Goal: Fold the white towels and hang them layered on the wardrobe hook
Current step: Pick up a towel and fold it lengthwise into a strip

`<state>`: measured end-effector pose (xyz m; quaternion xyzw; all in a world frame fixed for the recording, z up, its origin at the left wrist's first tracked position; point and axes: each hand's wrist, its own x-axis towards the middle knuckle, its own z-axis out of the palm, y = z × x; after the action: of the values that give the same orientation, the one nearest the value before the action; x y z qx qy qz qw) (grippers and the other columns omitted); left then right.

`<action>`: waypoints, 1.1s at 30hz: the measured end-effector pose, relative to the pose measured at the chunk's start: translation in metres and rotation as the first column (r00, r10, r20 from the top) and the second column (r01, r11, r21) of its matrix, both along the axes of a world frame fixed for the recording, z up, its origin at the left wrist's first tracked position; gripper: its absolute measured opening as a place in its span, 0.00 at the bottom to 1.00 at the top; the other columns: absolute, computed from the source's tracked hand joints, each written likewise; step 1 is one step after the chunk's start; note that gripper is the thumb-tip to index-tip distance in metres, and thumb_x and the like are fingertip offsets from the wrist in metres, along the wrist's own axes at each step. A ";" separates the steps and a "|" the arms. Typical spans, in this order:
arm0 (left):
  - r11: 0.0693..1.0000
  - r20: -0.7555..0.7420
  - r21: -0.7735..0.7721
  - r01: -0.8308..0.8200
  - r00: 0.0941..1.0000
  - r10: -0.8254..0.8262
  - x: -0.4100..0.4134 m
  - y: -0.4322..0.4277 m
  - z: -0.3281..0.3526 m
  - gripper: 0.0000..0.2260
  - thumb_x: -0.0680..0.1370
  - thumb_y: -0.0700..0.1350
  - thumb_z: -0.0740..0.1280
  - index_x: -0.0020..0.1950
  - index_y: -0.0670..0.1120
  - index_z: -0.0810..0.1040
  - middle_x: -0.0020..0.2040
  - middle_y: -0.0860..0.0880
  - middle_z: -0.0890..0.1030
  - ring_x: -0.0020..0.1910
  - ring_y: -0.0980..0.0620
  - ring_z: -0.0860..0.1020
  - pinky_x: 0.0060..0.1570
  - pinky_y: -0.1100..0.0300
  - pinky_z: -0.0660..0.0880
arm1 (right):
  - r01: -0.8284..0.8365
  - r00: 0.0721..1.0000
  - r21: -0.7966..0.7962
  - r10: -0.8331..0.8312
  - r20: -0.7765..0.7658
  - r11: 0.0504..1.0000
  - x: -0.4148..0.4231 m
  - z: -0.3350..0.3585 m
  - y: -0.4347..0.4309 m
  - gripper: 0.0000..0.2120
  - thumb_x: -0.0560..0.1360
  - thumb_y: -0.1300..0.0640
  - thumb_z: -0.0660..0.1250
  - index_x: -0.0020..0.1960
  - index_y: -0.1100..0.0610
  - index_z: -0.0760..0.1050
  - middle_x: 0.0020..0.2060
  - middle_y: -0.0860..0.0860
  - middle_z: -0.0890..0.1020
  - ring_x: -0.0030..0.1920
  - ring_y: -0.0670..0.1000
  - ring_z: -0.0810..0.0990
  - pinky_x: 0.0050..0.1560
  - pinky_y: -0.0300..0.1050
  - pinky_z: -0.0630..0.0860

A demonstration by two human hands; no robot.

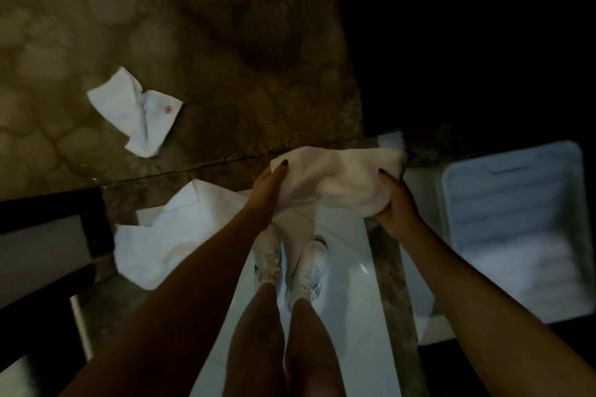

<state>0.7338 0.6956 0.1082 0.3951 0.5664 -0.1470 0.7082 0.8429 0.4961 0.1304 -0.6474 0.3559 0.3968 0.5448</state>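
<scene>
Head view, the only one I have: I judge the folding step is in hand. A white towel (335,180) hangs in the air between both hands above the feet, bunched rather than flat. My left hand (269,192) grips its left edge, thumb on top; my right hand (395,206) is closed on the right lower edge. Both forearms reach forward and down. Two more white cloths wait: one crumpled on the carpet (137,111), one spread by the floor edge (167,235). A pale bin (516,222) sits to the right. Next, I think, the corners need bringing together for a clean fold. The hook is not in sight.
</scene>
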 end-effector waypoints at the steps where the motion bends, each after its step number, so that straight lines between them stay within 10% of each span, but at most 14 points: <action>1: 1.000 0.017 0.015 -0.003 1.000 0.003 -0.004 -0.001 0.026 0.10 0.80 0.54 0.64 0.58 0.52 0.76 0.57 0.44 0.80 0.55 0.43 0.80 0.56 0.47 0.78 | -0.032 0.999 -0.038 0.032 0.009 0.999 -0.006 0.023 -0.002 0.22 0.83 0.53 0.58 0.75 0.60 0.64 0.69 0.61 0.72 0.67 0.63 0.73 0.68 0.60 0.70; 8: 0.985 0.104 0.169 0.022 0.994 -0.040 -0.055 -0.006 0.191 0.09 0.82 0.48 0.62 0.58 0.47 0.78 0.55 0.47 0.81 0.50 0.48 0.80 0.40 0.62 0.78 | 0.086 0.985 0.005 -0.086 0.148 0.996 -0.056 0.167 -0.013 0.21 0.75 0.57 0.71 0.67 0.59 0.74 0.60 0.56 0.81 0.57 0.57 0.81 0.57 0.54 0.80; 13: 0.984 0.006 0.173 0.034 0.999 -0.035 -0.116 -0.028 0.291 0.22 0.82 0.51 0.61 0.74 0.42 0.68 0.69 0.41 0.73 0.66 0.38 0.72 0.67 0.40 0.68 | 0.088 0.964 -0.131 -0.051 0.260 0.988 -0.102 0.269 -0.019 0.23 0.78 0.48 0.67 0.69 0.57 0.71 0.57 0.52 0.77 0.52 0.53 0.77 0.55 0.46 0.73; 18: 0.969 -0.269 0.227 0.097 0.963 -0.034 -0.163 -0.068 0.388 0.11 0.80 0.47 0.65 0.60 0.46 0.79 0.47 0.51 0.83 0.46 0.51 0.82 0.50 0.52 0.81 | 0.105 0.923 -0.117 -0.052 0.382 0.988 -0.142 0.354 -0.036 0.17 0.82 0.51 0.62 0.66 0.59 0.74 0.53 0.52 0.77 0.49 0.51 0.77 0.51 0.44 0.72; 23: 0.962 0.132 0.274 -0.008 0.991 -0.029 -0.193 -0.075 0.437 0.13 0.82 0.54 0.61 0.62 0.49 0.74 0.58 0.45 0.77 0.55 0.43 0.77 0.56 0.46 0.76 | 0.105 0.895 -0.106 -0.047 0.444 0.989 -0.189 0.407 -0.059 0.06 0.81 0.55 0.62 0.53 0.56 0.75 0.48 0.52 0.79 0.46 0.51 0.78 0.46 0.45 0.75; 27: 0.922 0.206 0.385 0.034 0.971 -0.121 -0.203 -0.073 0.468 0.10 0.82 0.49 0.62 0.56 0.46 0.78 0.50 0.46 0.80 0.43 0.51 0.76 0.37 0.59 0.72 | 0.160 0.816 -0.072 -0.091 0.571 0.985 -0.225 0.442 -0.074 0.08 0.82 0.56 0.61 0.49 0.59 0.77 0.41 0.51 0.78 0.41 0.49 0.75 0.39 0.43 0.71; 33: 0.778 0.386 0.622 0.085 0.832 -0.400 -0.236 -0.070 0.522 0.09 0.82 0.47 0.63 0.46 0.44 0.77 0.42 0.42 0.74 0.44 0.48 0.71 0.44 0.56 0.67 | 0.286 0.633 -0.066 -0.136 0.762 0.956 -0.294 0.493 -0.105 0.12 0.82 0.57 0.61 0.41 0.58 0.70 0.33 0.50 0.70 0.32 0.41 0.68 0.34 0.37 0.66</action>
<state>0.4976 0.6254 0.6301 0.6880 0.3233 0.0466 0.6481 0.5484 0.3911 0.6230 -0.7531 0.2075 -0.0065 0.6243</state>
